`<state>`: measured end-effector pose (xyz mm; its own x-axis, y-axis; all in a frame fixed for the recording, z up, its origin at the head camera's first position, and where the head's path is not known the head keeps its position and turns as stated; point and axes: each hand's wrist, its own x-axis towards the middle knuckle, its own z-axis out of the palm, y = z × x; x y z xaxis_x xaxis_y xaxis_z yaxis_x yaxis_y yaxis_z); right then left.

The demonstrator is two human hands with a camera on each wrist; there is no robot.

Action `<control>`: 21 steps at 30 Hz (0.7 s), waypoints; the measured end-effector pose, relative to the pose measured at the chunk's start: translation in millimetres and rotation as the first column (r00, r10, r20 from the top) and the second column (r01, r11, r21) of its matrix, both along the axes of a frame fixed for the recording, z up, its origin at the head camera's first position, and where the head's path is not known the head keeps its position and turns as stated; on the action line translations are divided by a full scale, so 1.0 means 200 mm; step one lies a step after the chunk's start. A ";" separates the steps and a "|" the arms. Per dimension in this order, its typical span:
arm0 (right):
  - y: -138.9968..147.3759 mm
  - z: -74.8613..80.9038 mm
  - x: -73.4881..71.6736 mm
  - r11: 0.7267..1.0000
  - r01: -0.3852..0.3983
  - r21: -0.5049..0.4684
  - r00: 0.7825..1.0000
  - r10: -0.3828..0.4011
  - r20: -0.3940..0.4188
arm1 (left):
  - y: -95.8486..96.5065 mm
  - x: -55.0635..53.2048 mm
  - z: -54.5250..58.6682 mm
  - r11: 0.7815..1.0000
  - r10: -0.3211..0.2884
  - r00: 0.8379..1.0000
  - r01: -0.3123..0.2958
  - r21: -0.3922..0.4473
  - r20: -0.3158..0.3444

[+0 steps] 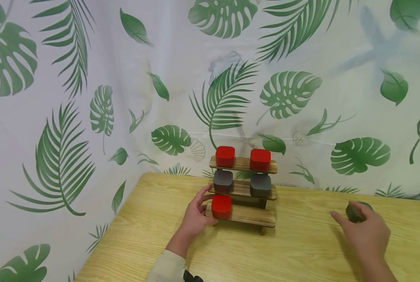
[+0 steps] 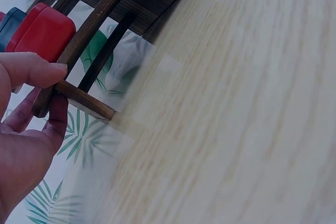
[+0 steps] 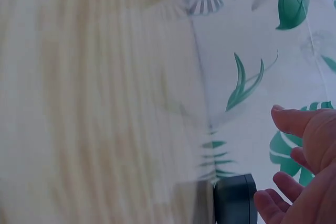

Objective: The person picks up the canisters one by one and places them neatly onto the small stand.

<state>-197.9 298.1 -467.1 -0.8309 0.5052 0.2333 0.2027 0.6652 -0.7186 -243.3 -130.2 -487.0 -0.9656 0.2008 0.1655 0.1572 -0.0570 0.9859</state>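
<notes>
A three-tier wooden stand [image 1: 253,215] holds red and dark grey rounded square boxes. On its top tier are two red boxes [image 1: 225,156], and two dark grey boxes [image 1: 260,185] sit on the middle one. One red box [image 1: 221,206] occupies the left of the lowest tier. My left hand [image 1: 195,215] grips that tier's left end; the left wrist view shows the thumb [image 2: 50,72] and fingers pinching the plank. At the right, my right hand [image 1: 370,233] hovers at another dark box [image 1: 354,212] on the table, thumb and fingers spread apart. Its fingertips are close beside that box [image 3: 234,199]; contact cannot be told.
The stand is on a light wood-grain table [image 1: 301,250], near its back edge. Behind and to the left hangs a white cloth [image 1: 174,47] printed with green leaves. Bare tabletop lies between the stand and the right-hand box.
</notes>
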 end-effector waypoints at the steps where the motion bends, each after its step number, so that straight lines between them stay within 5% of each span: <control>1: 0.01 0.00 0.00 1.000 0.004 0.001 1.000 -0.004 0.005 | 0.00 0.00 0.00 1.000 0.000 1.000 0.000 0.003 -0.003; 21: 0.18 -0.02 -0.04 0.997 0.074 -0.027 0.988 -0.070 0.139 | 0.00 0.00 0.00 1.000 -0.001 1.000 0.001 0.005 0.011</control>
